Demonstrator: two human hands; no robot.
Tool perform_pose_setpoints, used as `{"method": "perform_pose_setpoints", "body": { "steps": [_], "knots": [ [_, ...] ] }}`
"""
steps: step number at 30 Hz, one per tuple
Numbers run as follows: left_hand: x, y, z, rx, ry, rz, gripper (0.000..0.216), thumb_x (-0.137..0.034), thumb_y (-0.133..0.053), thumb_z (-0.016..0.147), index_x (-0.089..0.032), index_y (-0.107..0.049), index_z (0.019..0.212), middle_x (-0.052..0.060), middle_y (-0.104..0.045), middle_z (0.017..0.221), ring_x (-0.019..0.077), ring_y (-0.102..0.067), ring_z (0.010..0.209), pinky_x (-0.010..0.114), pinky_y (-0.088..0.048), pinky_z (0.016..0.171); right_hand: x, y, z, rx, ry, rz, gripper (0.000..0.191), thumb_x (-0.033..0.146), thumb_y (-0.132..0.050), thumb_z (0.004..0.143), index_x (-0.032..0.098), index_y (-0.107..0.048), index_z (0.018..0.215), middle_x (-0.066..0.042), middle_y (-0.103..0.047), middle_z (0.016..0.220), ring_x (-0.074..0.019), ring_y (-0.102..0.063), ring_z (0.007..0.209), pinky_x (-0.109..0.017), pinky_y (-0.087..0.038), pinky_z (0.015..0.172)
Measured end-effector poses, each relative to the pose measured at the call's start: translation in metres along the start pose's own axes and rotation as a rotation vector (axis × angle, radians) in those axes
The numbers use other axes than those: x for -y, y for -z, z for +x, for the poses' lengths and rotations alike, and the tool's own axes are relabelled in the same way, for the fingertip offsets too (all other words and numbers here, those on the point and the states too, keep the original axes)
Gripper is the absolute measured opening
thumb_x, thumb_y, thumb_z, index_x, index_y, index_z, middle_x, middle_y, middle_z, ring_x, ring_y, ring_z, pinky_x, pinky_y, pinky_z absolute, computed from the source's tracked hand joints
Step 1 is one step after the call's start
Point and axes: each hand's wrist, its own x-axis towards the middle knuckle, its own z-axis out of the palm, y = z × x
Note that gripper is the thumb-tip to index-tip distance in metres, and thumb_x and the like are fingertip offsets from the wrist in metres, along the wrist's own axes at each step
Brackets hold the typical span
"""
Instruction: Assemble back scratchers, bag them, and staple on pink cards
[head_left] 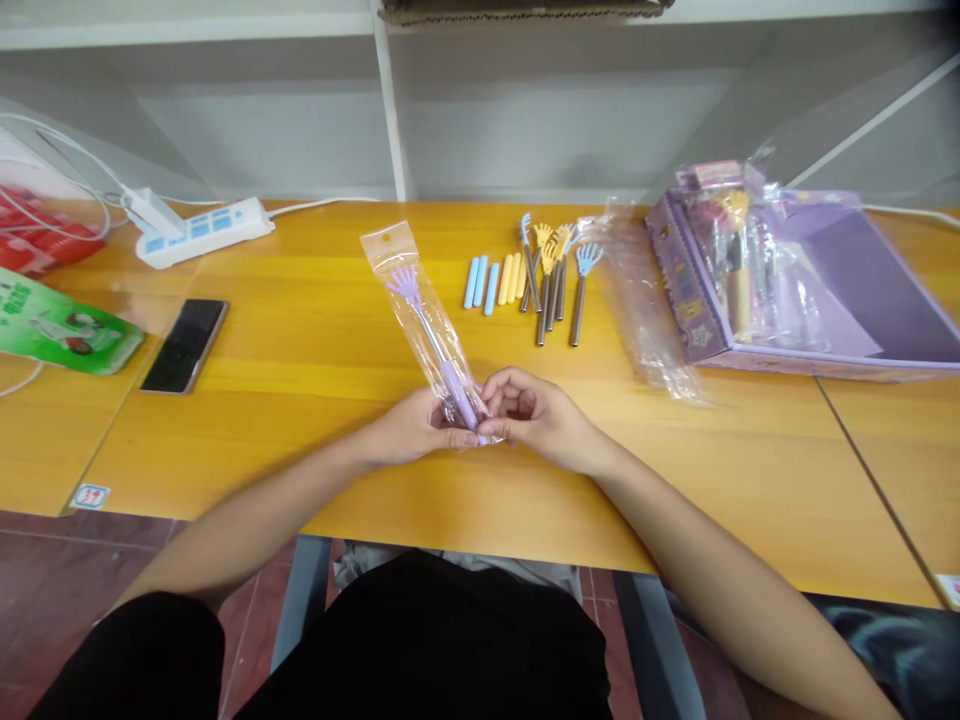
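My left hand (416, 428) and my right hand (536, 415) meet at the near middle of the yellow table (300, 340). Both pinch the lower end of a clear plastic sleeve (420, 300) that holds a purple back scratcher with a hand-shaped head. The sleeve slants up and to the left from my fingers. Beyond it lie several unwrapped scratchers (555, 280) with metal shafts and blue or yellow heads, beside several loose blue and yellow handle grips (495, 282).
A purple display box (817, 290) with packed scratchers sits at the right, with empty clear sleeves (645, 310) in front of it. A black phone (184, 345), a white power strip (202, 230) and green and red packets lie at the left. White shelving stands behind.
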Motion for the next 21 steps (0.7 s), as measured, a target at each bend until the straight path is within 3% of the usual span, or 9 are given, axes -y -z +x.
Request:
{"method": "perform_pose_setpoints", "body": {
  "steps": [3, 7, 14, 17, 21],
  "knots": [
    [-0.005, -0.001, -0.002, 0.053, 0.008, -0.024, 0.037, -0.033, -0.093, 0.082, -0.02, -0.071, 0.108, 0.006, -0.074, 0.102, 0.0217, -0.074, 0.101, 0.042, -0.058, 0.1, -0.001, 0.002, 0.0, 0.043, -0.086, 0.064, 0.049, 0.043, -0.097, 0.078, 0.021, -0.059, 0.101, 0.003, -0.068, 0.08, -0.0116, -0.065, 0.067, -0.021, -0.054, 0.052],
    [-0.01, -0.003, -0.002, 0.135, 0.044, -0.028, 0.038, -0.041, -0.091, 0.085, -0.02, -0.07, 0.109, 0.009, -0.075, 0.105, 0.0267, -0.076, 0.107, 0.048, -0.057, 0.105, -0.006, 0.002, -0.001, 0.102, -0.118, 0.127, 0.048, 0.041, -0.096, 0.08, 0.021, -0.057, 0.099, 0.003, -0.07, 0.082, -0.0114, -0.068, 0.068, -0.021, -0.057, 0.052],
    [-0.017, -0.009, -0.003, 0.086, 0.042, 0.036, 0.038, -0.04, -0.094, 0.081, -0.02, -0.069, 0.102, 0.004, -0.072, 0.087, 0.0227, -0.074, 0.087, 0.039, -0.06, 0.087, -0.008, 0.006, 0.001, 0.127, -0.122, 0.155, 0.047, 0.039, -0.096, 0.081, 0.021, -0.058, 0.101, 0.002, -0.073, 0.083, -0.0114, -0.069, 0.068, -0.021, -0.059, 0.054],
    [-0.023, -0.003, -0.004, -0.103, -0.022, 0.032, 0.044, -0.042, -0.097, 0.077, -0.02, -0.071, 0.105, 0.006, -0.074, 0.095, 0.0212, -0.072, 0.086, 0.034, -0.058, 0.08, -0.002, 0.011, -0.003, 0.195, -0.141, 0.178, 0.047, 0.035, -0.095, 0.081, 0.02, -0.061, 0.11, 0.004, -0.072, 0.081, -0.0102, -0.068, 0.066, -0.021, -0.058, 0.056],
    [-0.033, 0.017, 0.001, -0.558, -0.175, -0.099, 0.042, -0.049, -0.091, 0.079, -0.021, -0.075, 0.105, 0.003, -0.071, 0.088, 0.0154, -0.065, 0.072, 0.025, -0.05, 0.06, 0.01, 0.007, -0.012, 0.463, -0.277, 0.111, 0.036, 0.034, -0.09, 0.087, 0.019, -0.068, 0.111, 0.004, -0.073, 0.081, -0.0087, -0.066, 0.065, -0.02, -0.056, 0.06]
  ]
}}
